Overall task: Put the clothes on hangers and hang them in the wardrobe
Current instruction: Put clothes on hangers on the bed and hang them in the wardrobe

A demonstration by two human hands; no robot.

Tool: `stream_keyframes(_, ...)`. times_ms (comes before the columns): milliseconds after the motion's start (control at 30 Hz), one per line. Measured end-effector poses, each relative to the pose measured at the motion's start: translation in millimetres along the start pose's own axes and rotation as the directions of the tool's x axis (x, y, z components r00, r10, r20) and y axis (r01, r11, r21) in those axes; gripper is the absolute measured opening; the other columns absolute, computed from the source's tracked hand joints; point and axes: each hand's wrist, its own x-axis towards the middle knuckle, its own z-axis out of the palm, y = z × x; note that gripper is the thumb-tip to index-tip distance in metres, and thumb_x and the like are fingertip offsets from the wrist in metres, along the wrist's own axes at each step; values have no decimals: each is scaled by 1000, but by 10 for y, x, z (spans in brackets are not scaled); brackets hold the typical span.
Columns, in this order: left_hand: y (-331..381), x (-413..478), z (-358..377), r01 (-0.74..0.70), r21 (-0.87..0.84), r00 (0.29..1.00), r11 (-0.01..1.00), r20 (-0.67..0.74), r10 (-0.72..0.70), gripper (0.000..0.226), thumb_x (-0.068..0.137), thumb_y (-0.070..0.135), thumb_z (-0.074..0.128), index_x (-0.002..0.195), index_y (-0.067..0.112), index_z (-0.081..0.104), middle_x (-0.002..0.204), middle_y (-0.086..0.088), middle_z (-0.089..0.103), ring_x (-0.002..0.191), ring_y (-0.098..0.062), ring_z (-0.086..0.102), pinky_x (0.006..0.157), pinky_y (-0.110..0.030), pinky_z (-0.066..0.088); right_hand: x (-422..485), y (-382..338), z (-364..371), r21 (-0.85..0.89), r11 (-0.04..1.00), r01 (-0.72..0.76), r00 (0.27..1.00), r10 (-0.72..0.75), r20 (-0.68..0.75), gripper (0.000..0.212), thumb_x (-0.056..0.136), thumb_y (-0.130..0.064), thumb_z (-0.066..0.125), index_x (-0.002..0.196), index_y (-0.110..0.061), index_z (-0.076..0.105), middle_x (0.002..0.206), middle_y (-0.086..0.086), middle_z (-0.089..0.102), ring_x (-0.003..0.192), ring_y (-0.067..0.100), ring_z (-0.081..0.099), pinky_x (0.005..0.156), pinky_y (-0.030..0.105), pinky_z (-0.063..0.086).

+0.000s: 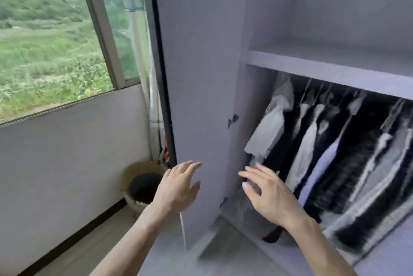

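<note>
The pale wardrobe stands open, its door (pixel 201 79) swung out toward me. Inside, under a shelf (pixel 324 70), several garments (pixel 335 148) in white, grey and black hang in a row on hangers. My left hand (pixel 176 188) is in front of the door's lower edge, fingers spread and holding nothing. My right hand (pixel 266 193) reaches toward the leftmost white garment (pixel 268 128) with straight, spread fingers, also holding nothing. The view is motion-blurred.
A woven basket (pixel 138 182) with a dark inside stands on the floor in the corner left of the door. A window (pixel 53 36) and a curtain (pixel 138 30) fill the left wall. A dark item (pixel 273 234) lies on the wardrobe floor.
</note>
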Motion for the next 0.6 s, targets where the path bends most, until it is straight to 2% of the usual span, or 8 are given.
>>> stream_keyframes(67,367,265,-5,-89,-6,996,996,1,89,57,97,38,52,152,32,35,155,6,40,144,-18,35,116,-37,30,-32,218,-269,-21,999,-43,997,42,-60,37,101,-41,47,137,-37,56,149,-18,45,147,1,18,118,25,25)
stream_keyframes(200,888,759,0,-196,-14,980,980,25,197,56,100,36,49,153,35,31,158,9,34,146,-16,30,118,-33,24,-28,555,-650,-48,990,-129,977,119,-176,38,102,-43,44,139,-39,52,150,-21,41,147,-1,16,116,19,14)
stream_keyframes(400,1261,1573,22,-269,-83,959,960,72,275,56,99,30,48,152,33,32,157,9,36,142,-18,35,115,-34,30,267,916,-995,-72,971,-229,937,200,-287,46,102,-47,41,147,-40,40,158,-20,25,149,-1,4,120,24,10)
stream_keyframes(500,1356,2069,63,-283,-127,951,951,90,295,55,99,31,48,152,33,31,155,9,38,140,-18,38,112,-36,35,591,1066,-1174,-139,954,-264,919,206,-336,49,102,-49,37,150,-42,32,162,-19,16,150,0,-2,120,24,4)
stream_keyframes(600,1396,2606,80,-300,-141,945,944,92,314,52,98,29,49,149,31,38,153,10,42,139,-17,40,114,-33,33,1008,1212,-1413,-220,926,-306,902,208,-379,50,102,-48,37,151,-41,31,163,-15,15,151,4,-1,121,26,3)
